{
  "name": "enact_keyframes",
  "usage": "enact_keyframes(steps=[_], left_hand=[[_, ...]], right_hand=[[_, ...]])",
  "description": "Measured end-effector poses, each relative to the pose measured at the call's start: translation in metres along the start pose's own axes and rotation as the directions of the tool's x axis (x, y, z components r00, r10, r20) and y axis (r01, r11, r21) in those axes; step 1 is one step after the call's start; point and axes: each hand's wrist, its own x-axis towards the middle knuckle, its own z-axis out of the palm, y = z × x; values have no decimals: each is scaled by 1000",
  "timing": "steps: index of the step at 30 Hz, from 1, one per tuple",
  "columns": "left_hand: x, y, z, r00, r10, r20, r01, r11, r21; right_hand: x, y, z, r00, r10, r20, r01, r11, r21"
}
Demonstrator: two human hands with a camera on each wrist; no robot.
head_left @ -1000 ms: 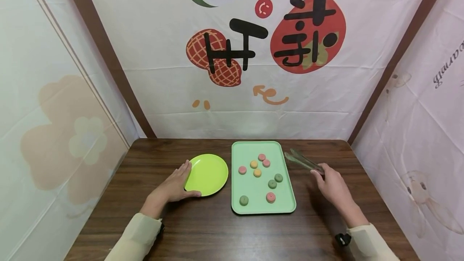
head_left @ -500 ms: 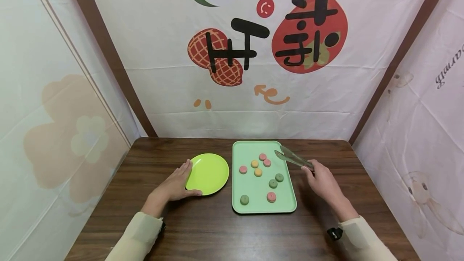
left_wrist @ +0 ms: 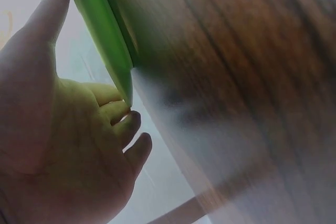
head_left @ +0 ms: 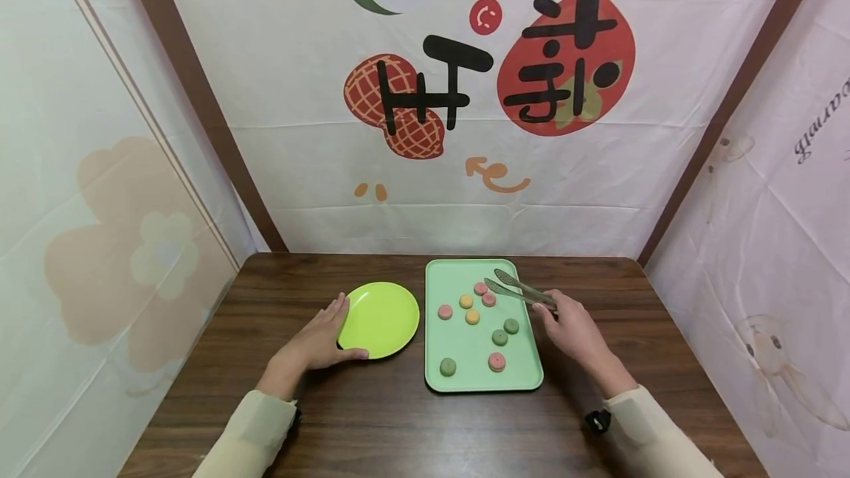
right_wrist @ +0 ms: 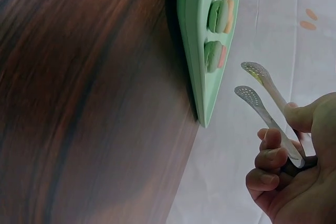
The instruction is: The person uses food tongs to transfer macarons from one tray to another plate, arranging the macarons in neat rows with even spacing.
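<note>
My right hand [head_left: 572,329] holds a pair of metal tongs [head_left: 524,293], gripped between thumb and curled fingers. The tongs' perforated tips stand apart with nothing between them, over the upper right of the light green tray [head_left: 438,341]. Close to the tips in the head view are two pink macarons [head_left: 488,299]. Yellow macarons [head_left: 472,316], green macarons [head_left: 500,337] and more pink ones lie scattered on the tray. My left hand [head_left: 319,334] rests against the left rim of a lime-green plate [head_left: 381,319], fingers extended and thumb at the near edge. That plate bears nothing.
Plate and tray stand side by side on a dark wooden table [head_left: 398,426], a narrow gap between them. A printed cloth wall [head_left: 319,227] rises behind the table's far edge, and more cloth hangs at both sides.
My right hand has moved left with the tongs, whose tips went from beside the tray to over its upper right part. The left hand, plate and macarons have stayed in place.
</note>
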Motion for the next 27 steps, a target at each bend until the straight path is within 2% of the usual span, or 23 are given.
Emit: enact_keyframes(steps=[15,27], left_hand=[[-2,0,0,1000,-14,2,14,1000,0],[0,0,1,1000,-18,11,18,1000,5]], right_hand=[[13,-10,19,1000,-11,20,12,999,-39],[18,-11,25,999,-20,33,23,997,-74]])
